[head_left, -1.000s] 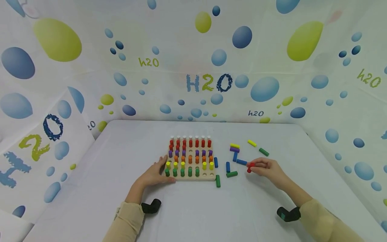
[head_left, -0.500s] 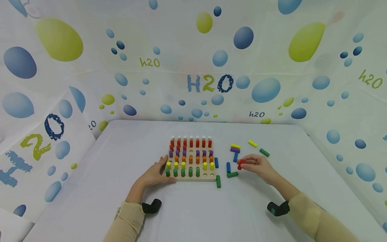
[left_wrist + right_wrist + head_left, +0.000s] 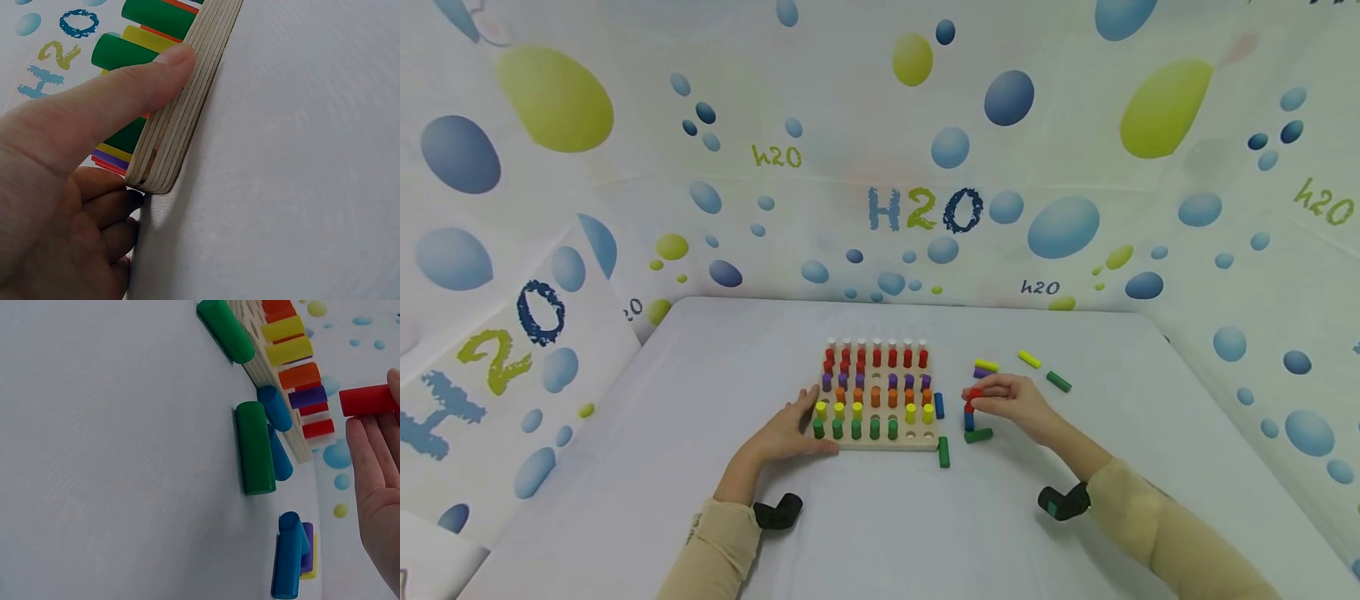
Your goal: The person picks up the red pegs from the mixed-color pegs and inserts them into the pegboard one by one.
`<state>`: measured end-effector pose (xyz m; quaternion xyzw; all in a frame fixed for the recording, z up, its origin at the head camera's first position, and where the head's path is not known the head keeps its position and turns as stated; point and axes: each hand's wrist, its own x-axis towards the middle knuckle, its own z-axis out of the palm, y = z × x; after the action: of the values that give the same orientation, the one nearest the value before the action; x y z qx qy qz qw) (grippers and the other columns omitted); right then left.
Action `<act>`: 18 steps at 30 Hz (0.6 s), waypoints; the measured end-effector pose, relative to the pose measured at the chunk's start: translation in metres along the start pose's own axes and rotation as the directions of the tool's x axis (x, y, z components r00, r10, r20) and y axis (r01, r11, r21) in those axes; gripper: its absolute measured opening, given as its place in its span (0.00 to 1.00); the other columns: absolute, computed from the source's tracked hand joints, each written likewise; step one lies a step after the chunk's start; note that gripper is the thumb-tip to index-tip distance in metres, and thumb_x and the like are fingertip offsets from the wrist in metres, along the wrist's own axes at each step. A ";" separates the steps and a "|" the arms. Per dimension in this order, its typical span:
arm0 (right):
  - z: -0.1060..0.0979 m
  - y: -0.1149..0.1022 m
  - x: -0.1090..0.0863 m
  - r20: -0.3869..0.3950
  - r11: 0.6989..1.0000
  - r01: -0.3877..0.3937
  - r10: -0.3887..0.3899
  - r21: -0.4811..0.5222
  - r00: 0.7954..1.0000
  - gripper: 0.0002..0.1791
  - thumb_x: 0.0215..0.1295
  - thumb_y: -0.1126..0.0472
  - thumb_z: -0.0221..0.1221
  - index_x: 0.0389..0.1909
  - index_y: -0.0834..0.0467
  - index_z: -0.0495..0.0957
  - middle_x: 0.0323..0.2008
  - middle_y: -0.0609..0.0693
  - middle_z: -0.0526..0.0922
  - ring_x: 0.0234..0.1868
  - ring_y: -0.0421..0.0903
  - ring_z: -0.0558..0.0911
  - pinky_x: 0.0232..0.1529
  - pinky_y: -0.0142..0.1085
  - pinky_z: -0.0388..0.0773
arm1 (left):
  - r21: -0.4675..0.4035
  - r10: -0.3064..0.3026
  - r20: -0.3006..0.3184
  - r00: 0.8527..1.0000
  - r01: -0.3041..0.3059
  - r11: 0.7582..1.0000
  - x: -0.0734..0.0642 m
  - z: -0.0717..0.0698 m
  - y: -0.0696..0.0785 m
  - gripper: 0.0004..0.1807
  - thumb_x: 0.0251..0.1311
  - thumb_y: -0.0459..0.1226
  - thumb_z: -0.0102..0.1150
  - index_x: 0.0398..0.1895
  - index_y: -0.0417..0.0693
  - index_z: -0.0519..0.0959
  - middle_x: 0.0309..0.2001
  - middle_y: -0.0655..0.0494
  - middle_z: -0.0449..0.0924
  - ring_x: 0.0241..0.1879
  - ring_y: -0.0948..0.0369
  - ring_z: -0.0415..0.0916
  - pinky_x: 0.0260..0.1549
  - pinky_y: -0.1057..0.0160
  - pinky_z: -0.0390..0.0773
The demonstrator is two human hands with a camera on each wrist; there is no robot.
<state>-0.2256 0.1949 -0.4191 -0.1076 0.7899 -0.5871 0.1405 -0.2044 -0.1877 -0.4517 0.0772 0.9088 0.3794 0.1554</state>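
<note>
A wooden pegboard (image 3: 887,446) carries rows of white, red, purple, orange, yellow and green pegs; several holes show bare. My left hand (image 3: 781,432) holds its near left corner, the thumb (image 3: 134,87) along the front edge and the fingers on the left side. Right of the board, my right hand (image 3: 1018,407) pinches a red peg (image 3: 367,400) between thumb and fingers, raised off the table. In the head view this red peg is just above a lying blue peg (image 3: 968,423); the hand covers other blue pegs there.
Loose pegs lie right of the board: another blue peg (image 3: 939,406) against its side, a green peg (image 3: 943,452) by the near corner, a second green peg (image 3: 979,435), a purple peg (image 3: 982,374), two yellow ones and a far green peg (image 3: 1059,382).
My right hand has moved left with the red peg, over the loose blue pegs and closer to the board. The left hand stays on the board's corner.
</note>
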 end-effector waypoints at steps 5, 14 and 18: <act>0.010 -0.009 0.011 -0.001 1.000 -0.002 0.002 -0.008 1.000 0.21 0.55 0.55 0.64 0.46 0.62 0.75 0.44 0.55 0.82 0.45 0.48 0.80 0.47 0.36 0.76 | 0.003 0.001 -0.002 1.000 -0.001 1.000 -0.001 0.000 0.000 0.63 0.35 0.57 0.71 0.72 0.48 0.45 0.70 0.40 0.38 0.67 0.38 0.34 0.61 0.37 0.43; 0.025 -0.022 0.031 0.047 1.000 0.021 -0.020 -0.012 0.999 0.18 0.58 0.57 0.62 0.46 0.62 0.74 0.44 0.53 0.82 0.46 0.47 0.79 0.51 0.39 0.74 | 0.006 -0.005 0.004 1.000 0.005 1.000 0.000 0.000 0.001 0.63 0.35 0.57 0.71 0.72 0.48 0.44 0.71 0.41 0.37 0.67 0.38 0.33 0.62 0.39 0.42; 0.032 -0.029 0.040 0.056 1.000 0.028 -0.028 0.011 0.998 0.18 0.57 0.57 0.63 0.46 0.62 0.74 0.44 0.53 0.82 0.46 0.47 0.79 0.51 0.39 0.74 | 0.003 -0.011 0.001 1.000 0.011 1.000 -0.001 0.001 0.001 0.63 0.35 0.56 0.71 0.72 0.48 0.44 0.71 0.41 0.37 0.68 0.39 0.33 0.62 0.39 0.41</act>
<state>-0.2513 0.1443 -0.4038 -0.1344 0.7812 -0.5897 0.1549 -0.2035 -0.1868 -0.4513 0.0725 0.9096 0.3772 0.1582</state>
